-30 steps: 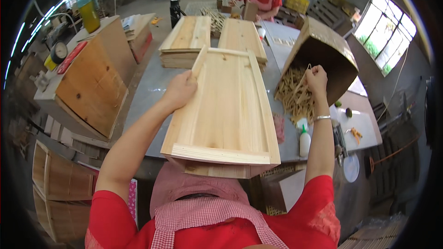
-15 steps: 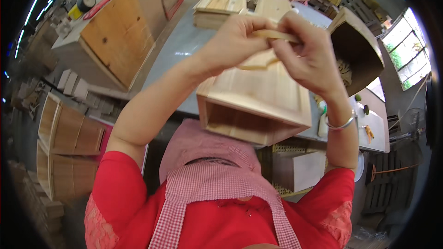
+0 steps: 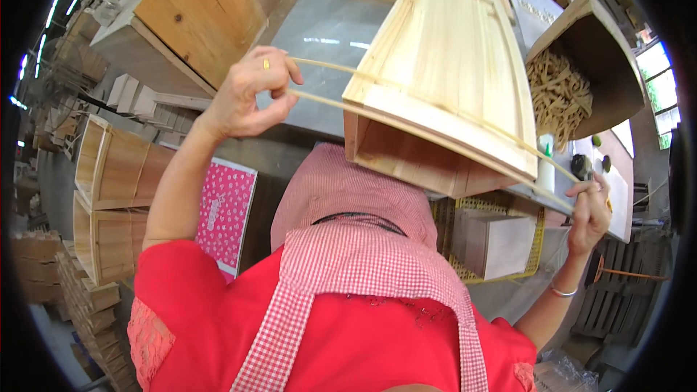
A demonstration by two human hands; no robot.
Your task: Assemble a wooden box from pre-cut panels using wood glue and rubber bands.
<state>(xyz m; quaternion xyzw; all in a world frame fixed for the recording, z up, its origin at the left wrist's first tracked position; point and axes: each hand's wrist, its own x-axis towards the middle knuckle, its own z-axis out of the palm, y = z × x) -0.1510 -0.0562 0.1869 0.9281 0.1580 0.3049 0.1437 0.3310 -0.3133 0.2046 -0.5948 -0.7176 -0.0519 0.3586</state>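
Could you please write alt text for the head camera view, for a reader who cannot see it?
A person's left hand and right hand stretch a thin pale band across a shallow wooden box on a grey table. An open wooden crate of pale wood sticks lies behind.

Pale wooden box, open end facing the person, tilted on the table edge; band stretched across it.

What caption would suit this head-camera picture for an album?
Both hands, left hand and right hand, stretch a pale band around a shallow wooden box above a grey workbench.
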